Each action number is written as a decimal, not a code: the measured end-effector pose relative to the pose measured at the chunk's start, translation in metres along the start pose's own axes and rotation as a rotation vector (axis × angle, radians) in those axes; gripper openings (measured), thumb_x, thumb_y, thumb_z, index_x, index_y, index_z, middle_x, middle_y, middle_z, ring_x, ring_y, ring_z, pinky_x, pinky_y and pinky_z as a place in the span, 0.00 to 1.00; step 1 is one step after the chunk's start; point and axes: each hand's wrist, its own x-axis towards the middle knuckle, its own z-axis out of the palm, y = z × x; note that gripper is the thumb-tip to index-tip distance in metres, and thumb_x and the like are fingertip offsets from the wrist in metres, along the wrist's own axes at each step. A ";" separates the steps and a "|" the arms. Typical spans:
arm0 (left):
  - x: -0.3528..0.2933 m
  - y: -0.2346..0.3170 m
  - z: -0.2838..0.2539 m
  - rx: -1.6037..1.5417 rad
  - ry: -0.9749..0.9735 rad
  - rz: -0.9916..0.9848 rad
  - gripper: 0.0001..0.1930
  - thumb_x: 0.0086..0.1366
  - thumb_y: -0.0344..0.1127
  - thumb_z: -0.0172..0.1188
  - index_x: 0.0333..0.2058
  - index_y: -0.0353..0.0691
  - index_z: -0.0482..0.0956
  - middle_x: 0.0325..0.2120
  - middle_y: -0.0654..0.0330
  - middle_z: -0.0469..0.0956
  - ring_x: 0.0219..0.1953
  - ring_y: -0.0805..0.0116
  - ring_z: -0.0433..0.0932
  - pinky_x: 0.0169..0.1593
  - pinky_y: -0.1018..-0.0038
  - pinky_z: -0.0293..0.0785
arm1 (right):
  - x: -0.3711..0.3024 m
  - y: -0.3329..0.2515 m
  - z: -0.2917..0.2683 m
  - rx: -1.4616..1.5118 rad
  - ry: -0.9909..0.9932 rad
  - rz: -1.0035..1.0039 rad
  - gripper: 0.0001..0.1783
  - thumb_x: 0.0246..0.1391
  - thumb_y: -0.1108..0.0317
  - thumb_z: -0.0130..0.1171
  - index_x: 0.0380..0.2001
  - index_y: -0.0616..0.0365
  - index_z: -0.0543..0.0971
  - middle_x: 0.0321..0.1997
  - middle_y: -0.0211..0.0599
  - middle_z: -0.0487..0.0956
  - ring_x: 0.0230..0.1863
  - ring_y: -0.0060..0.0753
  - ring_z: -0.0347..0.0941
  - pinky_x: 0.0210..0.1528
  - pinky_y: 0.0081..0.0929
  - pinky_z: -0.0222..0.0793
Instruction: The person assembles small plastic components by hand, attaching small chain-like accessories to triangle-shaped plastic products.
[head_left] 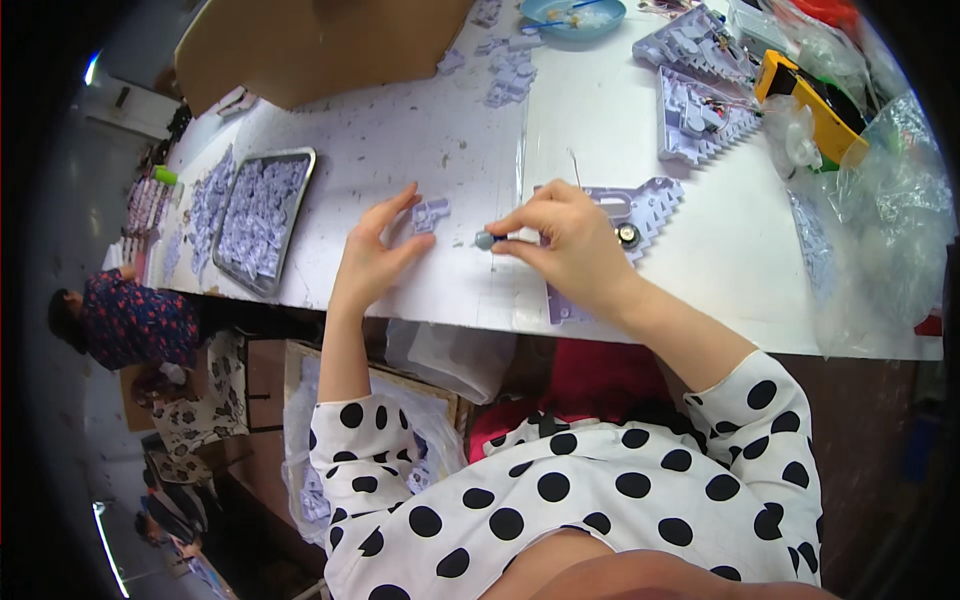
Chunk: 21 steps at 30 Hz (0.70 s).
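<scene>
My left hand (382, 248) is open on the white table, thumb and fingers spread around a small lavender plastic part (431, 214). Whether the fingertips touch that part I cannot tell. Between the thumb and fingers of my right hand (560, 238) is a small grey rounded piece (485, 240), held just right of the left thumb. Partly hidden under the right hand and wrist lies a lavender plastic housing (655, 208) with a toothed edge. A round dark part with a shiny centre (628, 235) sits in it, and a thin wire (573, 165) sticks up behind the hand.
A metal tray (308, 172) heaped with lavender parts stands left, beside a loose pile (208, 205). Cardboard (320, 50) and a blue bowl (580, 22) are at the back. More toothed housings (690, 115), a yellow box (815, 105) and clear plastic bags (885, 240) fill the right.
</scene>
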 end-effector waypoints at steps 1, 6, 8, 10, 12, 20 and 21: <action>0.006 0.007 -0.003 0.059 -0.030 0.030 0.34 0.54 0.32 0.74 0.61 0.38 0.76 0.56 0.52 0.79 0.59 0.62 0.76 0.66 0.67 0.66 | -0.001 0.001 0.002 -0.027 -0.009 0.015 0.11 0.43 0.66 0.74 0.34 0.48 0.89 0.29 0.36 0.80 0.39 0.38 0.74 0.45 0.35 0.70; 0.113 0.023 0.030 -0.044 0.049 0.093 0.31 0.56 0.39 0.73 0.59 0.38 0.76 0.54 0.52 0.79 0.59 0.59 0.76 0.63 0.65 0.70 | 0.000 0.002 0.004 -0.035 -0.006 -0.021 0.10 0.44 0.68 0.73 0.33 0.51 0.88 0.29 0.29 0.83 0.41 0.37 0.73 0.47 0.35 0.69; 0.148 0.025 0.048 -0.043 0.027 0.092 0.31 0.57 0.40 0.73 0.58 0.37 0.76 0.52 0.52 0.80 0.57 0.59 0.78 0.60 0.65 0.72 | 0.001 0.001 0.003 -0.063 -0.020 -0.049 0.13 0.44 0.69 0.74 0.37 0.52 0.88 0.31 0.29 0.84 0.39 0.34 0.72 0.44 0.31 0.69; 0.170 0.029 0.062 0.147 0.022 -0.063 0.31 0.55 0.42 0.73 0.55 0.36 0.76 0.46 0.53 0.82 0.50 0.61 0.80 0.55 0.66 0.75 | 0.000 0.000 0.002 -0.069 -0.012 -0.033 0.13 0.44 0.69 0.74 0.37 0.52 0.88 0.31 0.29 0.84 0.39 0.34 0.72 0.44 0.32 0.69; 0.179 0.022 0.066 0.120 0.050 -0.046 0.30 0.54 0.42 0.73 0.54 0.36 0.77 0.43 0.54 0.83 0.46 0.62 0.81 0.51 0.67 0.77 | -0.002 -0.001 0.002 -0.068 -0.012 -0.011 0.13 0.45 0.69 0.74 0.37 0.52 0.88 0.30 0.29 0.84 0.40 0.34 0.71 0.44 0.32 0.69; 0.034 0.047 0.034 0.143 0.212 0.034 0.22 0.54 0.37 0.73 0.47 0.35 0.82 0.33 0.57 0.82 0.33 0.71 0.81 0.40 0.75 0.78 | 0.004 -0.002 -0.005 -0.025 0.153 0.108 0.08 0.44 0.64 0.73 0.30 0.51 0.88 0.28 0.39 0.79 0.35 0.42 0.73 0.42 0.38 0.68; 0.009 0.051 0.039 0.106 0.214 -0.007 0.21 0.54 0.35 0.73 0.46 0.35 0.83 0.32 0.58 0.82 0.32 0.72 0.81 0.40 0.75 0.78 | 0.006 -0.001 -0.006 -0.027 0.205 0.151 0.09 0.44 0.63 0.73 0.31 0.51 0.88 0.29 0.38 0.79 0.35 0.42 0.74 0.42 0.39 0.68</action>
